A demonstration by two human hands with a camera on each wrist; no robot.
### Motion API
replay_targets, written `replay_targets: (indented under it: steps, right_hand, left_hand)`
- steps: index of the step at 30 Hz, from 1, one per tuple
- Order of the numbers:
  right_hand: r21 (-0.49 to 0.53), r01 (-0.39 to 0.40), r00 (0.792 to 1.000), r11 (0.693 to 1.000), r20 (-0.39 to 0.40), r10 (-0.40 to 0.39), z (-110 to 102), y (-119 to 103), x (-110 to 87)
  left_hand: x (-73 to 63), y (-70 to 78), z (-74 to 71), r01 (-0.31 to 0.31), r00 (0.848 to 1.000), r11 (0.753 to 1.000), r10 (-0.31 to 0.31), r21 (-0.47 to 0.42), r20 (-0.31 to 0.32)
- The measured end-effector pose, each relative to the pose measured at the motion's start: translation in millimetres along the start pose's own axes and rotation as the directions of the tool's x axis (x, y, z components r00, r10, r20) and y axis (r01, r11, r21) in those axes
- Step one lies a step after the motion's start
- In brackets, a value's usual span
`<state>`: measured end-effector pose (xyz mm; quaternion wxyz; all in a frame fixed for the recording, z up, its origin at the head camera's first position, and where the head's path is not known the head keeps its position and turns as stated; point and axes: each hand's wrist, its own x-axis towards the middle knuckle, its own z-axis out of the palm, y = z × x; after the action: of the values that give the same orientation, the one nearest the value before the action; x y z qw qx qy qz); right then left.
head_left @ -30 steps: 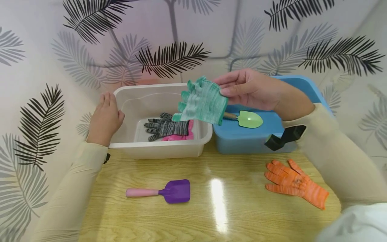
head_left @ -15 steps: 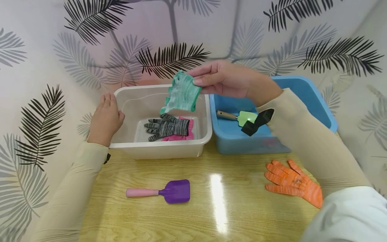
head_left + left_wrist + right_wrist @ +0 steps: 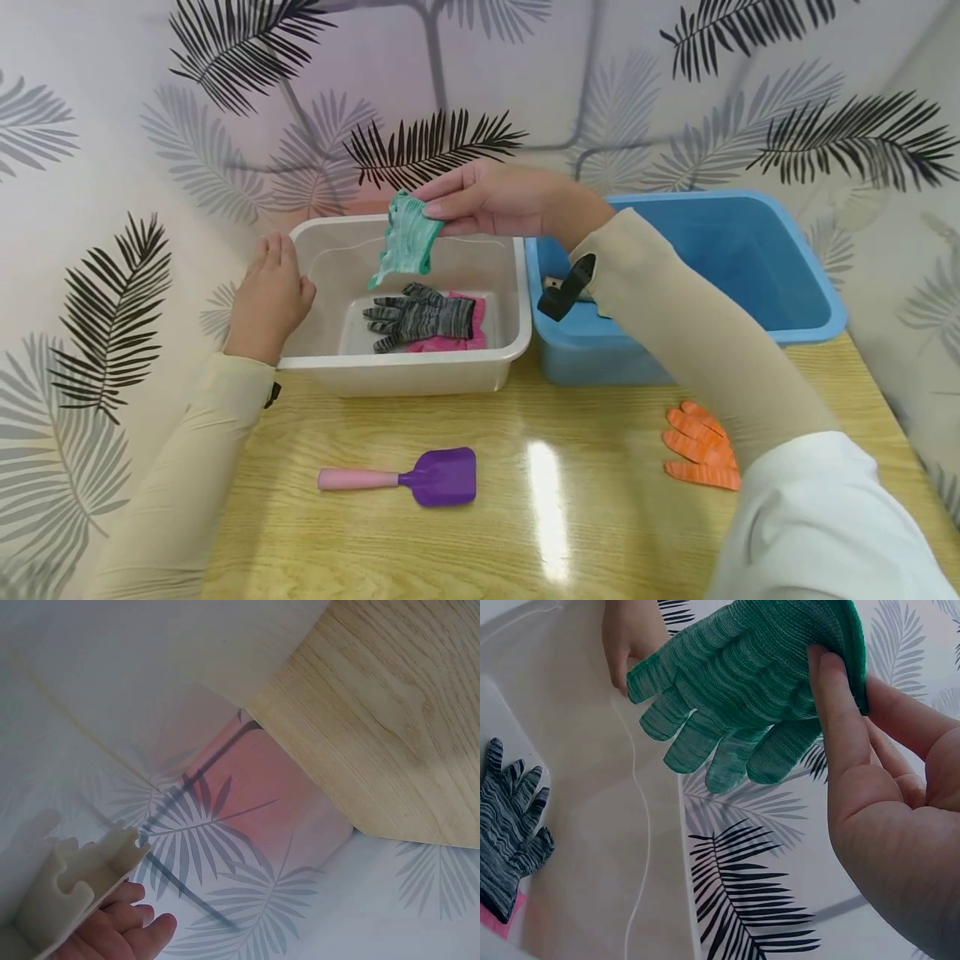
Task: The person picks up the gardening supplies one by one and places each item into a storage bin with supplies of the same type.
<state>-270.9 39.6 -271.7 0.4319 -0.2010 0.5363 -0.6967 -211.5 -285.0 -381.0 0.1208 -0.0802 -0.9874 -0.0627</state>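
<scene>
My right hand (image 3: 487, 200) pinches a green knit glove (image 3: 408, 237) by its cuff, thumb on one side and fingers on the other. The glove hangs over the white bin (image 3: 420, 362), fingers toward the left, as the right wrist view also shows the green glove (image 3: 727, 690) spread out. Inside the bin lies a black-and-grey striped glove (image 3: 423, 317) on top of a pink glove (image 3: 450, 342). My left hand (image 3: 270, 296) rests on the bin's left rim with its fingers extended; part of the left hand (image 3: 124, 930) shows in the left wrist view.
A blue bin (image 3: 810, 336) stands to the right; the trowel in it is mostly hidden behind my right sleeve. On the wooden table (image 3: 600, 533) lie a purple shovel (image 3: 444, 477) with a pink handle and an orange glove (image 3: 701, 446), partly covered by the right arm.
My right hand has carried the green glove leftward, from near the blue bin to over the white bin. The right arm now covers most of the trowel. My left hand stays at the rim.
</scene>
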Motion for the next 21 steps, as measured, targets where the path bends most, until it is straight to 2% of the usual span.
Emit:
replay_targets:
  steps: [4,12,21]
  right_hand:
    - [0.023,-0.026,1.0,0.999,0.009,0.026,1,6,16.9]
    - [0.037,-0.082,0.996,0.996,-0.023,0.083,4,24,50.2]
    - [-0.001,-0.122,0.991,0.993,-0.047,0.122,3,46,79.5]
  left_hand:
    - [0.4,-0.5,0.6,0.004,1.0,1.0,-0.004,-0.002,0.003]
    - [-0.1,-1.6,0.8,0.009,1.0,1.0,-0.009,0.001,0.019]
    - [1.0,0.0,-0.6,0.006,1.0,1.0,-0.006,0.018,0.006]
